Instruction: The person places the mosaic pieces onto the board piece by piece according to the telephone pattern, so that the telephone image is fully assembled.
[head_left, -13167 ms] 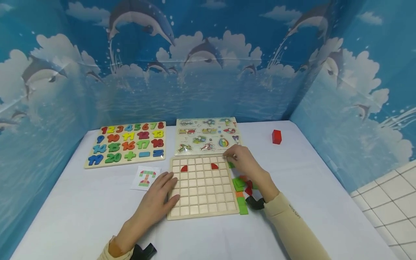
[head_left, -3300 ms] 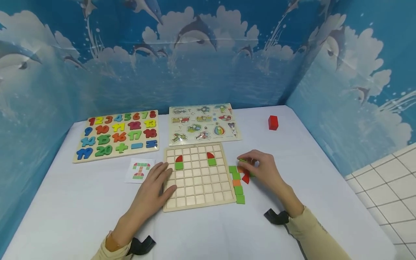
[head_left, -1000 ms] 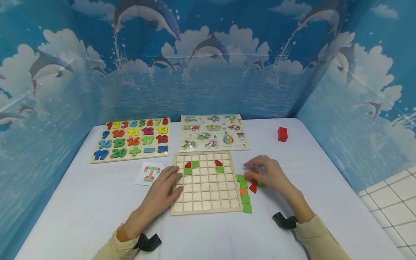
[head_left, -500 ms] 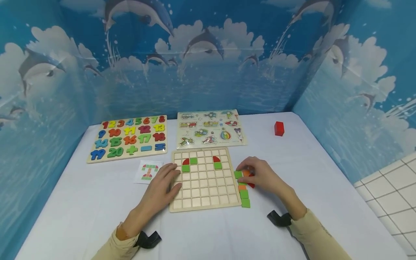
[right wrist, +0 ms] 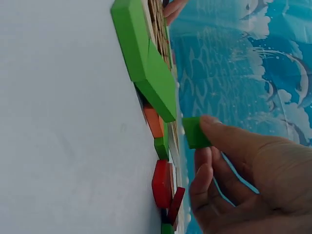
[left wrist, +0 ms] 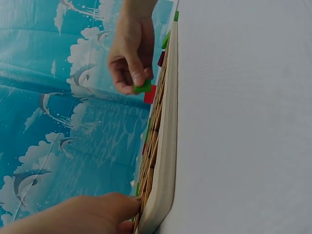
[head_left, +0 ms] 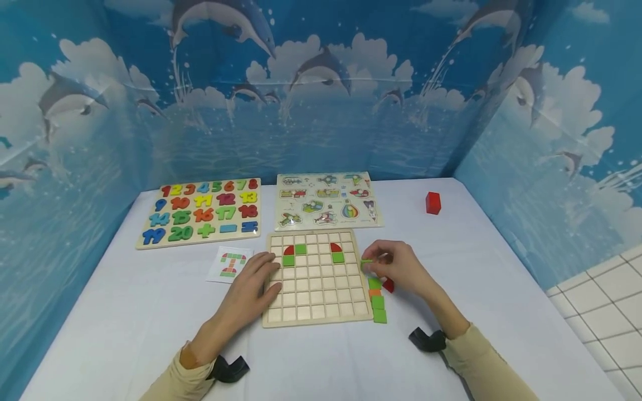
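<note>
My left hand [head_left: 248,289] rests on the left edge of a wooden grid board [head_left: 316,289], its fingers lying over the rim. Just off the board's right edge, my right hand [head_left: 401,270] pinches a green square tile [right wrist: 196,132] between thumb and fingers, raised off the table. On the board sit two red quarter-circle tiles [head_left: 335,247], each with a green square [head_left: 338,257] directly below. Another green square [head_left: 300,249] lies right of the left red one. Loose green tiles [head_left: 378,302], an orange square [head_left: 374,293] and red pieces [head_left: 388,285] lie along the right edge, partly hidden by my hand.
A pattern card [head_left: 229,265] lies left of the board. Behind stand a number puzzle [head_left: 236,235] and a vehicle picture puzzle [head_left: 313,192]. A red block [head_left: 433,203] stands at the back right. Dolphin-printed curtains [head_left: 321,139] surround the white table [head_left: 321,367].
Green squares have come onto the board beside and below the red pieces. In the last half second my right hand has lifted a green square from the loose tiles. My left hand stays put.
</note>
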Action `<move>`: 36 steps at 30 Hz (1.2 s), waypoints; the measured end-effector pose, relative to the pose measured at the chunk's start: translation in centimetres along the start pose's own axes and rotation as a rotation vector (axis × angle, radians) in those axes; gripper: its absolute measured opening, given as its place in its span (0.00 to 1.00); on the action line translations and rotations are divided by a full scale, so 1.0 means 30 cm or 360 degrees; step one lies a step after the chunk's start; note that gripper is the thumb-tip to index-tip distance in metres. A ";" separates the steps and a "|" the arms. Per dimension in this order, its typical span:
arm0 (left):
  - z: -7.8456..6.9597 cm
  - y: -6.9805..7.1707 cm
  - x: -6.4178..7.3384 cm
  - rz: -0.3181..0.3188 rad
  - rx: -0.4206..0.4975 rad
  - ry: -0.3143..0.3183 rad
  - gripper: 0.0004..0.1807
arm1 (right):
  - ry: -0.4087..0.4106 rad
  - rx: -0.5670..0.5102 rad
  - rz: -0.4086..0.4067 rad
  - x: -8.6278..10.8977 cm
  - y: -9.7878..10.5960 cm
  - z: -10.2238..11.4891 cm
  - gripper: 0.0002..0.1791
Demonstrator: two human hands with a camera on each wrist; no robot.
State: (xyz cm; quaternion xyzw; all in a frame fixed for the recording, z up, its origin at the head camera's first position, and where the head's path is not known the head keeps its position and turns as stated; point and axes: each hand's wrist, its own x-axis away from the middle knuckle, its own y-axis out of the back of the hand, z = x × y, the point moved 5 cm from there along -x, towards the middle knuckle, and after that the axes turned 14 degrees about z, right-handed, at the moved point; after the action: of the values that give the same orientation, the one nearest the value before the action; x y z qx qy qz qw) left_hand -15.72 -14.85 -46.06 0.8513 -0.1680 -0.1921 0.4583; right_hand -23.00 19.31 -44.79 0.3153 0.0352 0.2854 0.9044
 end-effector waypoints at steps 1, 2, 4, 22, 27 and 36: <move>-0.001 -0.001 0.000 0.0004 0.0005 0.0005 0.22 | 0.0002 -0.0030 -0.0004 -0.008 0.000 0.005 0.09; -0.002 -0.003 0.000 0.0009 0.0005 0.0012 0.22 | 0.0008 -0.0051 -0.0006 -0.018 0.000 0.011 0.09; -0.003 -0.006 0.002 0.0014 0.0008 0.0022 0.22 | 0.0032 -0.0086 -0.0007 -0.044 -0.003 0.025 0.10; -0.022 -0.029 -0.005 0.0041 -0.0025 -0.0033 0.21 | 0.0257 0.0065 -0.0099 -0.298 -0.144 0.161 0.04; -0.014 -0.007 -0.002 0.0006 -0.0048 -0.0020 0.22 | 0.0313 0.0139 -0.0056 -0.337 -0.164 0.174 0.03; -0.007 -0.001 -0.003 -0.0002 -0.0055 -0.0058 0.22 | 0.0376 0.0268 -0.0007 -0.335 -0.189 0.183 0.06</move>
State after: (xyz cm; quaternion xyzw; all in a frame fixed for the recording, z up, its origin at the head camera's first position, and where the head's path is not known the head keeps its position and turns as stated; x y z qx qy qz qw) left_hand -15.69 -14.65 -45.97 0.8399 -0.1724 -0.2107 0.4696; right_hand -27.25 7.25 -44.93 0.3541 0.1660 0.3146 0.8649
